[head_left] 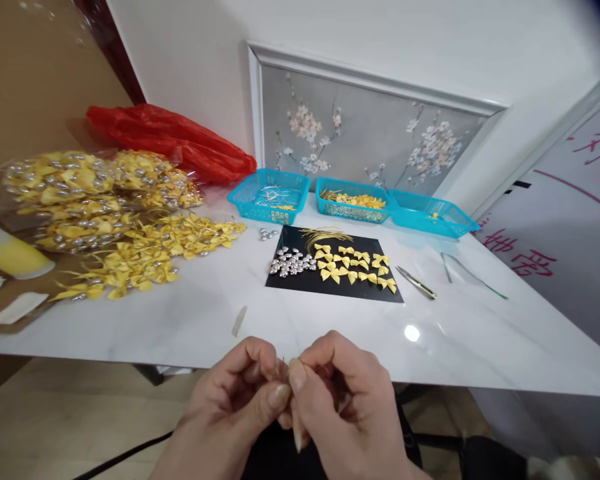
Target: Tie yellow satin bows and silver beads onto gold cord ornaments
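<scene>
A white counter point(190, 320) held, at far left, a clear bag point(65, 193) and a loose heap of finished yellow bows point(155, 250), many already made. At centre, a black mat point(305, 281) carried silver beads point(290, 261), gold threads point(325, 235) and about a dozen plain bows point(355, 265), seemingly still to be worked. Three blue baskets point(270, 195) stood behind; scissors point(416, 283) lay right. Below the counter's near edge, the left hand point(230, 407) and right hand point(340, 407) met, each grip pressed together, pinching a fine thread point(283, 364), barely visible, between the fingertips.
</scene>
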`<control>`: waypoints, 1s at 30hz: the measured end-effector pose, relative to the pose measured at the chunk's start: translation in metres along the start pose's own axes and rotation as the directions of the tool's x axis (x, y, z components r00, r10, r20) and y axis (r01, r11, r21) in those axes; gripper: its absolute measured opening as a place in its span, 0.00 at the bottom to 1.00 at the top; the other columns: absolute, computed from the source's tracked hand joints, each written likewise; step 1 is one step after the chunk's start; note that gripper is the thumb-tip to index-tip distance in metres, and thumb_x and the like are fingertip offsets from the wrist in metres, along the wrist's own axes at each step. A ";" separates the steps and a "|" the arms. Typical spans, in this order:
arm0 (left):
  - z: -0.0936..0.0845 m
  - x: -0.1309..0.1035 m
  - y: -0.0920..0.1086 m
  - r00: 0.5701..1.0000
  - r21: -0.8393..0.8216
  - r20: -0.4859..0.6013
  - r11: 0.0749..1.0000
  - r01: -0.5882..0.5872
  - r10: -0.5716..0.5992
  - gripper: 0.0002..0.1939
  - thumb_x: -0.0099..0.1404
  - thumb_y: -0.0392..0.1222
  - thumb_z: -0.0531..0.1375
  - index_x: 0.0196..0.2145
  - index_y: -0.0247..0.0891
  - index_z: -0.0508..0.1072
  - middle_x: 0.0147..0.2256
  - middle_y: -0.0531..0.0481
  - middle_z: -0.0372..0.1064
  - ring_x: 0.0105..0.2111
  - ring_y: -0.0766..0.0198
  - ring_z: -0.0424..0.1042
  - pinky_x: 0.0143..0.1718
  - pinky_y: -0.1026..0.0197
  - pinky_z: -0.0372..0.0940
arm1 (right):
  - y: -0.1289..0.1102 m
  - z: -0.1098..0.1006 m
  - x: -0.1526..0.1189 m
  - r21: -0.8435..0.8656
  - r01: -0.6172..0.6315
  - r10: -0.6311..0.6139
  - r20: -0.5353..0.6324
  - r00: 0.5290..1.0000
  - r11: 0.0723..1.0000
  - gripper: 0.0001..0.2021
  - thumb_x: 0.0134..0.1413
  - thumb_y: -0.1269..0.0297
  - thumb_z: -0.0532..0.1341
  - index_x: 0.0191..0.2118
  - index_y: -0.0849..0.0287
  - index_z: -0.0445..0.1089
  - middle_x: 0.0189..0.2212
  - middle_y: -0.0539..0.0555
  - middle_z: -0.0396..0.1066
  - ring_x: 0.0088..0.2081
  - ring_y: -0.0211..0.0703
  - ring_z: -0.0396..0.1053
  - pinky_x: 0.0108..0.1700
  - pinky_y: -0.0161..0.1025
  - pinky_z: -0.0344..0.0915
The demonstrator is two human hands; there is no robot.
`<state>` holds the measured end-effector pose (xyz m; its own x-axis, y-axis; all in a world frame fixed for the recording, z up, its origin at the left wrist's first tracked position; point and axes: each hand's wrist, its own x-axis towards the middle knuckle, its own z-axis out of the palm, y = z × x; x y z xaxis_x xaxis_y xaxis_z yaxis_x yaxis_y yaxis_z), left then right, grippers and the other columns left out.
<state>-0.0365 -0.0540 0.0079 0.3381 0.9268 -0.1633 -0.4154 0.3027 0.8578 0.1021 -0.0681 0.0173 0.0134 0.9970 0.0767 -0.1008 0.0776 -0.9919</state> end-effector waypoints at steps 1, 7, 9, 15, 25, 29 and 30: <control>0.000 0.000 0.000 1.000 0.000 -0.005 1.000 0.001 -0.001 0.11 0.58 0.45 0.71 0.29 0.42 0.73 0.24 0.58 0.71 0.26 0.68 0.69 0.28 0.70 0.63 | 0.000 0.000 0.000 -0.013 0.002 -0.003 -0.002 1.000 1.000 0.15 0.61 0.54 0.59 0.28 0.60 0.68 0.15 0.46 0.61 0.16 0.32 0.55 0.20 0.31 0.54; 0.002 0.000 0.001 1.000 0.004 -0.007 1.000 0.012 -0.012 0.12 0.57 0.46 0.72 0.28 0.42 0.73 0.23 0.57 0.71 0.26 0.68 0.69 0.28 0.70 0.63 | -0.002 -0.001 0.000 -0.041 -0.022 0.022 0.009 1.000 0.999 0.14 0.61 0.56 0.60 0.28 0.60 0.68 0.15 0.46 0.62 0.16 0.31 0.55 0.19 0.29 0.51; 0.003 0.000 0.001 1.000 0.000 -0.002 1.000 0.013 -0.013 0.12 0.57 0.46 0.72 0.28 0.41 0.73 0.23 0.57 0.71 0.25 0.68 0.69 0.28 0.70 0.63 | -0.003 -0.001 0.001 -0.049 -0.026 0.026 0.002 1.000 0.998 0.14 0.61 0.56 0.60 0.27 0.60 0.68 0.15 0.47 0.63 0.16 0.31 0.55 0.19 0.29 0.51; 0.001 -0.001 0.000 1.000 0.038 0.004 0.999 0.020 -0.020 0.12 0.58 0.47 0.71 0.28 0.42 0.72 0.23 0.56 0.71 0.26 0.67 0.69 0.28 0.68 0.64 | -0.003 0.001 0.000 0.030 0.010 -0.010 0.013 1.000 1.000 0.16 0.63 0.54 0.60 0.29 0.60 0.67 0.15 0.47 0.63 0.15 0.30 0.57 0.18 0.28 0.53; -0.006 -0.002 -0.006 1.000 0.120 -0.025 0.993 0.010 -0.007 0.14 0.59 0.50 0.70 0.29 0.42 0.70 0.23 0.58 0.67 0.23 0.68 0.66 0.27 0.67 0.65 | -0.002 -0.004 0.000 0.170 -0.065 0.039 0.149 0.988 0.983 0.16 0.63 0.53 0.62 0.31 0.60 0.65 0.15 0.44 0.60 0.16 0.30 0.58 0.20 0.28 0.57; -0.004 -0.001 -0.002 1.000 0.135 -0.004 0.991 0.006 -0.006 0.13 0.60 0.49 0.69 0.28 0.42 0.69 0.22 0.57 0.69 0.23 0.67 0.69 0.27 0.66 0.66 | -0.007 -0.006 0.003 0.201 -0.157 0.113 0.214 0.970 0.967 0.18 0.59 0.49 0.64 0.29 0.60 0.66 0.15 0.44 0.60 0.17 0.31 0.58 0.21 0.28 0.57; -0.004 -0.002 -0.002 1.000 0.168 -0.019 0.986 -0.002 0.005 0.13 0.60 0.49 0.69 0.28 0.42 0.70 0.22 0.57 0.69 0.23 0.67 0.69 0.26 0.67 0.67 | -0.007 -0.006 0.003 0.191 -0.164 0.122 0.214 0.969 0.968 0.19 0.59 0.49 0.64 0.29 0.60 0.65 0.15 0.44 0.60 0.17 0.30 0.57 0.21 0.28 0.56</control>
<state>-0.0399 -0.0550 0.0047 0.3197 0.9324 -0.1684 -0.2678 0.2594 0.9279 0.1086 -0.0652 0.0238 -0.2123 0.9769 -0.0249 -0.2898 -0.0873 -0.9531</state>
